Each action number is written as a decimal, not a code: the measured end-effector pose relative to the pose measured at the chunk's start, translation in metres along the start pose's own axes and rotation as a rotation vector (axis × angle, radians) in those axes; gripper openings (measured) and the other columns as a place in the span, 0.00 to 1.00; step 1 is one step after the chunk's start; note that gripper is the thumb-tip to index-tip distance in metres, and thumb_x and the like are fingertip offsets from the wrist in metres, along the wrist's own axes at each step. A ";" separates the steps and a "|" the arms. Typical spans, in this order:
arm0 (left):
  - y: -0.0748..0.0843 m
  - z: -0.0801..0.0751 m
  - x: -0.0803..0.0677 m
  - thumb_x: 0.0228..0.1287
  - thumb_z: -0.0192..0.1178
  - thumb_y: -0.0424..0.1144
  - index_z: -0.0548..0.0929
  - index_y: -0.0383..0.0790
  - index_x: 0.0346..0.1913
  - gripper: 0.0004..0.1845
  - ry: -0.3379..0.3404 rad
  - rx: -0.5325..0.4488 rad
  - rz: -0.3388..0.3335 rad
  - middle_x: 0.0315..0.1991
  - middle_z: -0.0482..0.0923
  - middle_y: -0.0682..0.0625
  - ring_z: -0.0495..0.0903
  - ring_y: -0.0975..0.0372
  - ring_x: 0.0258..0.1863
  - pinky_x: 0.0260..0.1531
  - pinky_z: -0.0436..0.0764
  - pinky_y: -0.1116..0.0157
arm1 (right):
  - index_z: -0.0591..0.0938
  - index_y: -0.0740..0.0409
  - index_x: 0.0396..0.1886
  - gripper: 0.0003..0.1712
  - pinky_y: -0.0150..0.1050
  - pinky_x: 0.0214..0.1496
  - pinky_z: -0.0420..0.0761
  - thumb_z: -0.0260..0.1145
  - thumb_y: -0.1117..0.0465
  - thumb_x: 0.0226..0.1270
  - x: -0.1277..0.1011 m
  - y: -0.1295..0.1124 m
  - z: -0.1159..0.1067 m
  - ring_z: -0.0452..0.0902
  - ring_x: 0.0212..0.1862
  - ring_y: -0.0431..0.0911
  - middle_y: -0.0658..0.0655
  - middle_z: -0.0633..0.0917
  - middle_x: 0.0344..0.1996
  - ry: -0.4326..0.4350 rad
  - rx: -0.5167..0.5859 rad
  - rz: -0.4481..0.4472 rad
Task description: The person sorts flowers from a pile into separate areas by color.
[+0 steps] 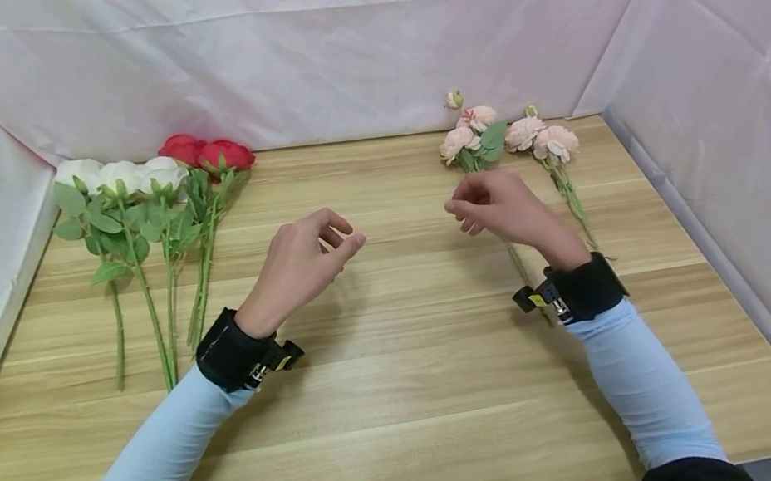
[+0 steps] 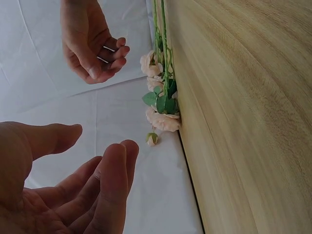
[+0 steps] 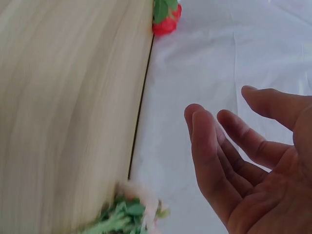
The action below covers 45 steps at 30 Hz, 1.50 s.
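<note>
My left hand (image 1: 300, 264) hovers over the middle of the table, fingers loosely bent and thumb apart, holding nothing. To its left lie white flowers (image 1: 118, 178) and red flowers (image 1: 224, 155) on long green stems with leaves. On the right, my right hand (image 1: 504, 209) is raised with relaxed fingers and nothing between them. It is nearest to the pale pink flowers (image 1: 461, 141), partly covering their stems in the head view. A second pink bunch (image 1: 555, 144) lies just right of them. The left wrist view shows both hands apart from the pink flowers (image 2: 163, 119).
The flowers lie on a light wood-grain table (image 1: 409, 388), blooms toward its back edge. White cloth (image 1: 340, 46) hangs behind the table and along both sides. Each wrist wears a black strap (image 1: 233, 353) with a small camera.
</note>
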<state>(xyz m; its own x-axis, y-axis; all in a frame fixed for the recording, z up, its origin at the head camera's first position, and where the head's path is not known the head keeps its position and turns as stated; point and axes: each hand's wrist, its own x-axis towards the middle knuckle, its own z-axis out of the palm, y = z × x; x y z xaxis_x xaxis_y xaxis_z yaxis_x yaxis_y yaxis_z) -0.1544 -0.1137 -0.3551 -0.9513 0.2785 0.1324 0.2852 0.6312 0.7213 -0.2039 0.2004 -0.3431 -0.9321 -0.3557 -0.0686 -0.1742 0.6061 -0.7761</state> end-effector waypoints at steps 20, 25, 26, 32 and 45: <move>0.001 0.001 0.000 0.72 0.64 0.52 0.86 0.46 0.44 0.13 -0.010 0.072 0.015 0.36 0.89 0.48 0.86 0.59 0.30 0.33 0.79 0.61 | 0.84 0.58 0.38 0.02 0.40 0.35 0.86 0.66 0.65 0.73 0.001 -0.009 0.043 0.88 0.33 0.52 0.58 0.89 0.29 -0.152 -0.117 -0.128; -0.007 0.001 0.003 0.72 0.64 0.50 0.86 0.42 0.43 0.14 0.037 0.179 0.069 0.34 0.89 0.47 0.86 0.57 0.28 0.30 0.79 0.60 | 0.84 0.58 0.37 0.02 0.41 0.35 0.85 0.66 0.66 0.73 0.001 -0.008 0.044 0.87 0.32 0.52 0.57 0.88 0.28 -0.161 -0.128 -0.144; -0.010 0.000 0.004 0.72 0.64 0.50 0.86 0.41 0.42 0.14 0.052 0.212 0.080 0.34 0.89 0.46 0.86 0.56 0.28 0.29 0.80 0.59 | 0.84 0.58 0.38 0.02 0.41 0.34 0.85 0.66 0.66 0.73 0.001 -0.008 0.043 0.87 0.32 0.52 0.57 0.88 0.28 -0.160 -0.130 -0.147; -0.044 -0.014 0.019 0.72 0.65 0.48 0.86 0.35 0.45 0.17 0.124 0.324 0.028 0.35 0.90 0.41 0.87 0.49 0.33 0.33 0.82 0.52 | 0.84 0.59 0.38 0.02 0.39 0.35 0.84 0.65 0.66 0.73 0.001 -0.005 0.042 0.88 0.33 0.53 0.62 0.89 0.31 -0.153 -0.134 -0.129; -0.093 -0.073 0.021 0.69 0.66 0.46 0.77 0.32 0.25 0.21 0.254 0.517 -0.194 0.17 0.70 0.43 0.74 0.48 0.19 0.15 0.70 0.54 | 0.83 0.58 0.37 0.03 0.39 0.34 0.84 0.67 0.65 0.73 0.000 -0.006 0.037 0.87 0.32 0.52 0.59 0.88 0.29 -0.145 -0.143 -0.101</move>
<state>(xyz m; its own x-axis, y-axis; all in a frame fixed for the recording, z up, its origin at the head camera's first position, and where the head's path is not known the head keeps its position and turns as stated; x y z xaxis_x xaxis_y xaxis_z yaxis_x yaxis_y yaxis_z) -0.2096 -0.2193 -0.3691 -0.9716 -0.0179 0.2359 0.0636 0.9406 0.3335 -0.1913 0.1700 -0.3617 -0.8538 -0.5124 -0.0925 -0.3175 0.6532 -0.6874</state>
